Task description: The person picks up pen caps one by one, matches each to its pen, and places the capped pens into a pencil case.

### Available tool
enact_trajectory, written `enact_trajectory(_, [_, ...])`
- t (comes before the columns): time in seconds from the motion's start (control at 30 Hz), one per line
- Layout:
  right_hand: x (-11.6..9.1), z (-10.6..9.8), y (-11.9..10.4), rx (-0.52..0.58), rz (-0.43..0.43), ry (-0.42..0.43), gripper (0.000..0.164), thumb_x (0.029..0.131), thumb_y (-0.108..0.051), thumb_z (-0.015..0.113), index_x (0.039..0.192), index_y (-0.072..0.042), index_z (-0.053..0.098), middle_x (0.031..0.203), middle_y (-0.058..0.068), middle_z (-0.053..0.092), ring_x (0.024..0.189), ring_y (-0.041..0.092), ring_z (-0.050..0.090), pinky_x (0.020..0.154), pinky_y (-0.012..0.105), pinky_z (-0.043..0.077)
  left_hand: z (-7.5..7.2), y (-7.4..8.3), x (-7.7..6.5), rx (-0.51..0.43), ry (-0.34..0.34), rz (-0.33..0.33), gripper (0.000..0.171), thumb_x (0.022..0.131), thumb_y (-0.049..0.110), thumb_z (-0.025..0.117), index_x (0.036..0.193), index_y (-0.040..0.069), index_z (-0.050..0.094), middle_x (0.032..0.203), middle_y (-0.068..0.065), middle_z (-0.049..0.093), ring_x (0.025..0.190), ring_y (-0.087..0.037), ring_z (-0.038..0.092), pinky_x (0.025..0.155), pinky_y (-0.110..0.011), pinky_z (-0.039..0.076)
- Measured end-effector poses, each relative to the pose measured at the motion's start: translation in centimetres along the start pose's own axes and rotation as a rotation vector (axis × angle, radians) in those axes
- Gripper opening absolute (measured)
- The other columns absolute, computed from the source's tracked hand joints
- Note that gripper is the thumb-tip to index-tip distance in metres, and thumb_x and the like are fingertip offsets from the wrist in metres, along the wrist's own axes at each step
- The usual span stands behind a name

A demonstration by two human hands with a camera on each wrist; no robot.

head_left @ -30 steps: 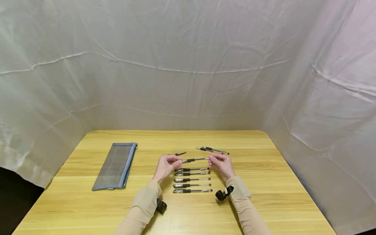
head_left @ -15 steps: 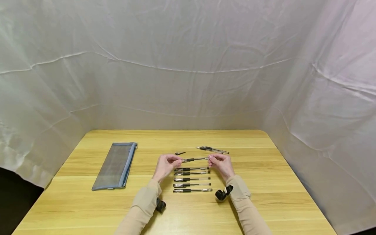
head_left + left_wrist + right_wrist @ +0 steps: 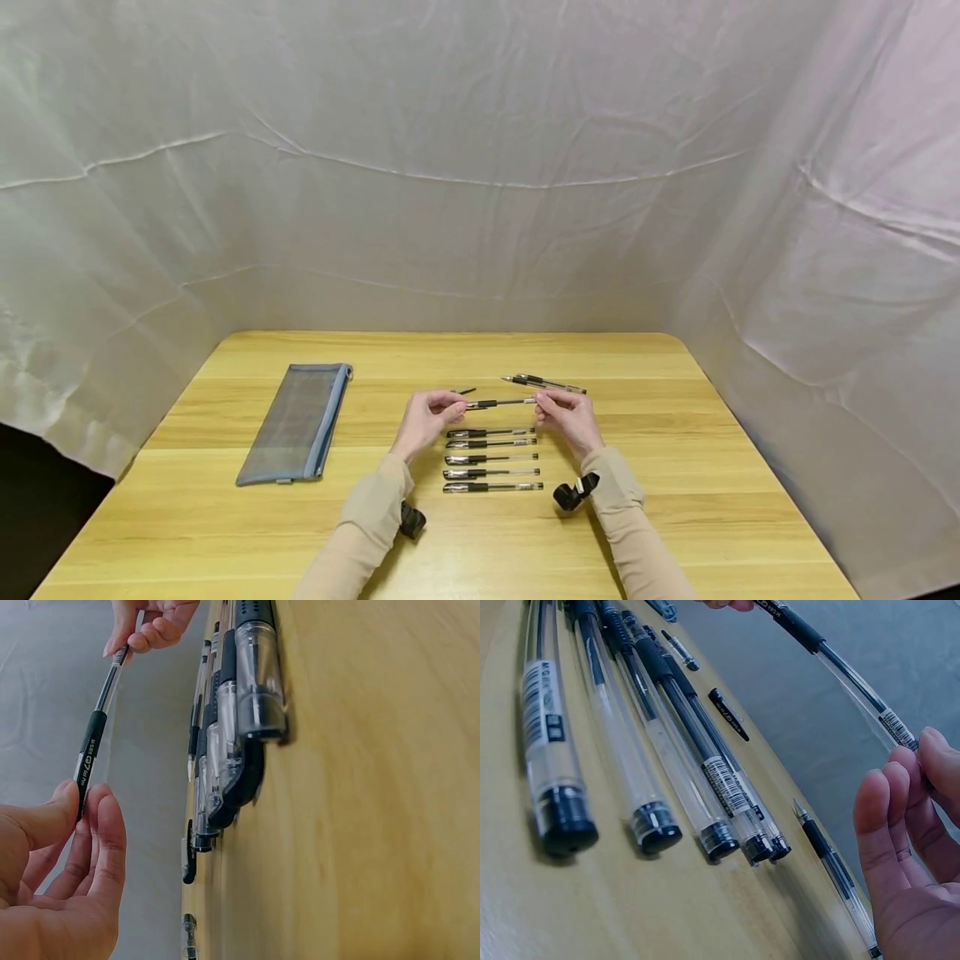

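Note:
Both hands hold one clear gel pen (image 3: 513, 402) with a black grip, level above the table in the head view. My left hand (image 3: 427, 422) pinches its left end between thumb and fingers, which hide that tip in the left wrist view. At the other end, by the barcode label, the thumb and fingers of my right hand (image 3: 572, 422) pinch the barrel. Just below the hands, several capped gel pens (image 3: 491, 487) lie in a row, caps to the left. Behind the held pen lies a loose black pen cap (image 3: 727, 714), with a second cap (image 3: 679, 649) near it.
Uncapped pens (image 3: 545, 384) lie at the back right, tips pointing left. A grey mesh zip pouch (image 3: 292, 421) with blue edging lies on the left of the wooden table (image 3: 712, 500). Pale curtains (image 3: 480, 225) surround the table's back and sides.
The held pen and the left hand have risen slightly. The left hand now covers more of the loose caps in the head view. Both hands keep their hold; the row of pens is unchanged.

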State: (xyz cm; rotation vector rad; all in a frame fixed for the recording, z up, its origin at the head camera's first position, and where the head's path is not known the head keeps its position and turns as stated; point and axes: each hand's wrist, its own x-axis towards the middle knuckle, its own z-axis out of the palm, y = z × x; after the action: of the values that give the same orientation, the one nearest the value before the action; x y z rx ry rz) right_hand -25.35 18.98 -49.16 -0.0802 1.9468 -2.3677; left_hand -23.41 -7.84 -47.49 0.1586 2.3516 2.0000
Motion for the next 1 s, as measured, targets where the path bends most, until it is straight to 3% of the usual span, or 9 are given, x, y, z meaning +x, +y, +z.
enact_trajectory(0.23, [0.0, -0.3, 0.2, -0.010, -0.028, -0.046, 0.014, 0.097, -0.003, 0.063, 0.103, -0.004, 0.076, 0.079, 0.000, 0.073, 0.066, 0.008, 0.063, 0.063, 0.020, 0.058, -0.1, -0.2, 0.0, -0.019, -0.001, -0.018, 0.018, 0.093, 0.002, 0.068, 0.109, -0.005, 0.072, 0.107, -0.028, 0.072, 0.095, -0.039, 0.073, 0.088, -0.041, 0.062])
enact_trajectory(0.47, [0.1, -0.4, 0.4, -0.007, -0.013, -0.071, 0.033, 0.098, -0.004, 0.061, 0.122, 0.019, 0.059, 0.080, -0.003, 0.074, 0.068, 0.008, 0.063, 0.064, 0.020, 0.057, -0.3, -0.6, 0.0, -0.062, -0.037, -0.060, 0.021, 0.093, 0.001, 0.068, 0.112, -0.007, 0.070, 0.110, -0.029, 0.071, 0.096, -0.037, 0.073, 0.089, -0.038, 0.062])
enact_trajectory(0.77, [0.0, -0.5, 0.7, -0.003, 0.029, -0.083, 0.033, 0.096, -0.003, 0.064, 0.122, 0.017, 0.060, 0.086, 0.006, 0.075, 0.071, 0.011, 0.065, 0.067, 0.022, 0.058, -0.8, -1.7, 0.5, -0.210, -0.077, -0.098, 0.032, 0.095, -0.002, 0.063, 0.122, -0.018, 0.060, 0.109, -0.024, 0.072, 0.084, -0.011, 0.072, 0.082, -0.022, 0.061])
enact_trajectory(0.93, [-0.1, -0.5, 0.8, 0.020, 0.051, -0.077, 0.020, 0.095, -0.003, 0.065, 0.113, 0.007, 0.068, 0.085, 0.005, 0.075, 0.073, 0.011, 0.067, 0.068, 0.023, 0.060, -0.8, -1.8, 0.6, -0.251, -0.073, -0.119, 0.031, 0.097, -0.003, 0.061, 0.123, -0.019, 0.059, 0.109, -0.018, 0.073, 0.084, -0.010, 0.073, 0.082, -0.020, 0.061])
enact_trajectory(1.0, [-0.1, -0.4, 0.7, 0.016, 0.059, -0.072, 0.020, 0.095, -0.003, 0.066, 0.112, 0.007, 0.067, 0.085, 0.005, 0.076, 0.073, 0.011, 0.068, 0.069, 0.023, 0.060, -0.7, -1.8, 0.5, -0.248, -0.072, -0.124, 0.031, 0.097, -0.003, 0.061, 0.123, -0.019, 0.060, 0.108, -0.017, 0.073, 0.085, -0.011, 0.073, 0.082, -0.021, 0.061])
